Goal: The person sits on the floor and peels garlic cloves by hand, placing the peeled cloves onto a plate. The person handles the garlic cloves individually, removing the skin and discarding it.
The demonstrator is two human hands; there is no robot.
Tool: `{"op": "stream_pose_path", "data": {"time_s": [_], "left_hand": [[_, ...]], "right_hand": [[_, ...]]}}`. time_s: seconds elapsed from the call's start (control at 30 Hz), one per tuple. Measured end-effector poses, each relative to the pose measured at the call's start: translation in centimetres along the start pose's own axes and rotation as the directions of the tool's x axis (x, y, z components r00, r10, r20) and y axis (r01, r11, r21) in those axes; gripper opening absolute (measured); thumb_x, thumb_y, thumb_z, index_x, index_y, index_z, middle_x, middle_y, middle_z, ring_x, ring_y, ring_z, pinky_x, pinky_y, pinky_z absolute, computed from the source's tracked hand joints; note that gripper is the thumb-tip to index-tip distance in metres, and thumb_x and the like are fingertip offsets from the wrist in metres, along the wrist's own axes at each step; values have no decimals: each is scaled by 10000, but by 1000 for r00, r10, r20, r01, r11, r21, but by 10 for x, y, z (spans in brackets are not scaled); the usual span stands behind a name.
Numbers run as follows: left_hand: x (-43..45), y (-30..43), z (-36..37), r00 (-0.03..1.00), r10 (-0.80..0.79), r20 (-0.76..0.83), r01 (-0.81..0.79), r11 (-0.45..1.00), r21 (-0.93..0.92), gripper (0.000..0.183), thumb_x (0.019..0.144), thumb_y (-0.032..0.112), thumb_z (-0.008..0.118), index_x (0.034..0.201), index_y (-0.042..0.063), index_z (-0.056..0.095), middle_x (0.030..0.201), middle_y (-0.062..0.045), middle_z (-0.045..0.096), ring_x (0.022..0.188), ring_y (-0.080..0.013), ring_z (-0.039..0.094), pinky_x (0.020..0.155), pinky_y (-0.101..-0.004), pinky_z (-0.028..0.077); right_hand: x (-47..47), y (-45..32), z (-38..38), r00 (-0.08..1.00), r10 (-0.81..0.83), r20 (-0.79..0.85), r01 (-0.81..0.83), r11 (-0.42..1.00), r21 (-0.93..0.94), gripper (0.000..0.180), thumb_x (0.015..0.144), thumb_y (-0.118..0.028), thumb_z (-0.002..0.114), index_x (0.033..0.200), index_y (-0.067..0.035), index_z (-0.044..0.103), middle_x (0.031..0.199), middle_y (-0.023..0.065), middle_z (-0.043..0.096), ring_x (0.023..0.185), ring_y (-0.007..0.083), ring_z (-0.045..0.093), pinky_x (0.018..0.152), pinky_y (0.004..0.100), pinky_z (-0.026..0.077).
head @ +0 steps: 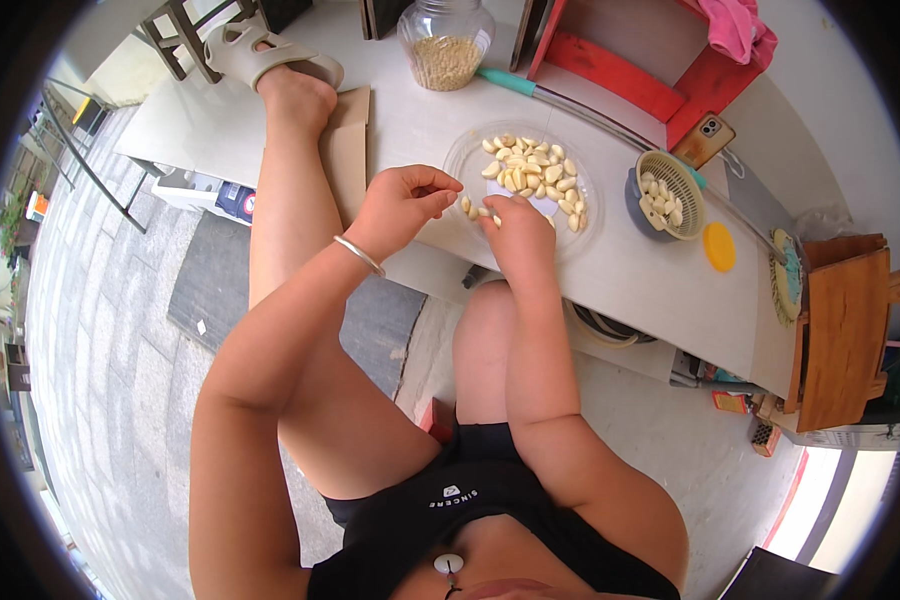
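Observation:
Many peeled garlic cloves [529,166] lie in a round clear plastic tray [589,184] on the light tabletop. My left hand [412,201] is raised at the tray's left rim, thumb and fingertips close together; whether they pinch something small cannot be made out. Over the tray's near edge, my right hand [520,229] points its fingers down at a few cloves, and its grip on any of them is unclear. More cloves [660,199] fill a beige plastic strainer basket [684,187] nested in a grey-blue bowl [637,202] to the right.
A clear jar of small tan kernels [446,60] stands at the back. Behind the tray runs a mop handle [592,111]. A phone [705,140] leans by a red wooden frame [630,75]. A yellow lid [719,247] lies right of the basket, cardboard [349,150] left.

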State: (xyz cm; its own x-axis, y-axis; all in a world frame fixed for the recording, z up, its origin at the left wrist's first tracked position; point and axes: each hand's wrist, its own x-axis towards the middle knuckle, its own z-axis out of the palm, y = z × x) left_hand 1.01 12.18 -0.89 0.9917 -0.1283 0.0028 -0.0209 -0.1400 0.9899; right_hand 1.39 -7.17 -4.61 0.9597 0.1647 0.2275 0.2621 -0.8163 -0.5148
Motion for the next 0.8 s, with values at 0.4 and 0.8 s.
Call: {"op": "stream_pose_path", "data": {"time_s": [0.4,0.8], "left_hand": [[-1,8,-4,999,-33,-38,35,998,55,175,885,92,679,1020,-14,715,805,-19,667,708,-79,573,657,-236,494],[0,7,-1,998,-46,-30,49,995,91,184,886,85,675,1032,-23,710,822,-20,664,730,-86,574,683,-242,497]], "right_hand": [[8,21,-11,953,264,147,-194,161,968,139,862,-76,692,995,-50,658,834,36,618,652,135,559,508,229,405],[7,22,-7,979,203,7,-110,501,859,133,867,-86,685,989,-33,688,928,66,669,763,160,604,580,280,458]]}}
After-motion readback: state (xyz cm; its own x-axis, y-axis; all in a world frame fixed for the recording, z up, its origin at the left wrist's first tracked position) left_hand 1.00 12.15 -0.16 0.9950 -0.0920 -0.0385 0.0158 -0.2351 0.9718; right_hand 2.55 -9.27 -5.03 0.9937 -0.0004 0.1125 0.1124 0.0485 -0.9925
